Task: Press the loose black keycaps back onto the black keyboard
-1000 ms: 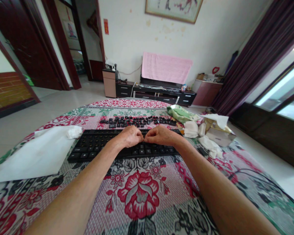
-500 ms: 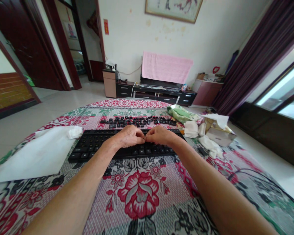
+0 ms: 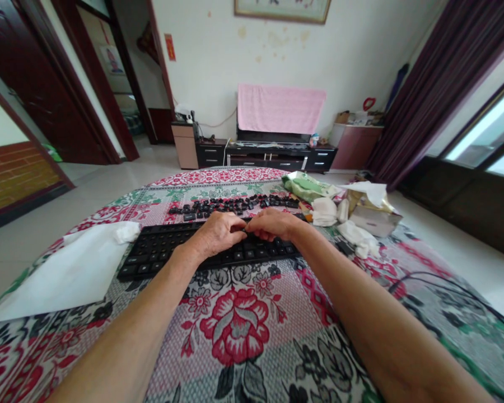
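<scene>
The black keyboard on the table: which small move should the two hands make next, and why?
Perhaps part the left hand and right hand slightly, to check the spot below. They come close together over the keyboard, hiding some of it, and whether they pinch a part is too small to tell; loose black keycaps lie beyond it.
</scene>
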`<act>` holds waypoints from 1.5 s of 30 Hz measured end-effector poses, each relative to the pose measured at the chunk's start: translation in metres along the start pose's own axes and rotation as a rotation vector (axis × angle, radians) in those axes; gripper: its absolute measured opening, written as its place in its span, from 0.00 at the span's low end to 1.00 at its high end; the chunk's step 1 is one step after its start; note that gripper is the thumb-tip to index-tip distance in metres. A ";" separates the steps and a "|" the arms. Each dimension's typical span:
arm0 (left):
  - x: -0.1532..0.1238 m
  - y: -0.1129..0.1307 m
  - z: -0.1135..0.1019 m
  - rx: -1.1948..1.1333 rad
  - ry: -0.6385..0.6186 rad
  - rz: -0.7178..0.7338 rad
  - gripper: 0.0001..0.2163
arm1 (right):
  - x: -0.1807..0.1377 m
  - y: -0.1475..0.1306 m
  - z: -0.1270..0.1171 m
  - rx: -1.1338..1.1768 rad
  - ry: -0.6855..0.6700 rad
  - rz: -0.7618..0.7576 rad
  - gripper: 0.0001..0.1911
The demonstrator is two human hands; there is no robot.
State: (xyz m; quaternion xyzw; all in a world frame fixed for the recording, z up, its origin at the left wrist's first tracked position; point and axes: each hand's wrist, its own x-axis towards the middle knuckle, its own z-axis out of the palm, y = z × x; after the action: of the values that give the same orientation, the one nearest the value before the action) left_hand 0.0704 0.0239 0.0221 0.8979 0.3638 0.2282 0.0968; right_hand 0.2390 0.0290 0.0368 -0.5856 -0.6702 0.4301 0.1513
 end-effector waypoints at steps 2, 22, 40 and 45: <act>-0.001 0.000 0.000 -0.039 0.004 -0.015 0.10 | 0.000 0.000 0.000 0.011 -0.008 0.006 0.12; -0.004 -0.005 -0.001 -0.051 -0.050 -0.150 0.10 | -0.004 0.003 0.001 -0.096 -0.010 -0.263 0.08; 0.001 -0.005 0.000 -0.142 0.033 -0.211 0.10 | -0.002 -0.002 0.008 -0.090 0.132 -0.131 0.10; -0.009 -0.003 0.007 -0.175 0.133 -0.128 0.10 | -0.002 0.000 0.009 0.050 0.095 -0.112 0.13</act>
State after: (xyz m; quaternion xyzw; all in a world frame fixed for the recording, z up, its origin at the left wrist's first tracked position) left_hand 0.0665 0.0191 0.0116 0.8438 0.4048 0.3116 0.1646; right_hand 0.2326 0.0239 0.0322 -0.5630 -0.6831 0.4093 0.2211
